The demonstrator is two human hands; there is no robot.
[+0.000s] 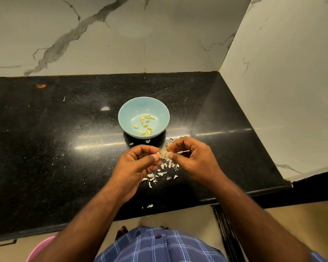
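Garlic, a small pale clove half wrapped in papery white skin [163,154], is held in the air between the two hands, just above the near part of the counter and in front of the bowl. The left hand [138,165] pinches the clove's left end between thumb and curled forefinger. The right hand [193,157] pinches the loose skin on its right side with thumb and fingertips, the other fingers curled in.

Directly below the hands a scatter of torn white skin flakes [159,173] lies on the polished black speckled stone countertop [64,138], with a few stray bits nearer the bowl and one at the front edge. Just beyond the hands stands a round light-blue ceramic bowl [125,110], upright, with a handful of peeled yellowish cloves [145,126] in its bottom.

White marble-patterned wall panels with grey veins [102,35] rise behind and to the right of the counter. A blue checked shirt [159,246] and part of a pink plastic tub [40,246] show at the lower edge.
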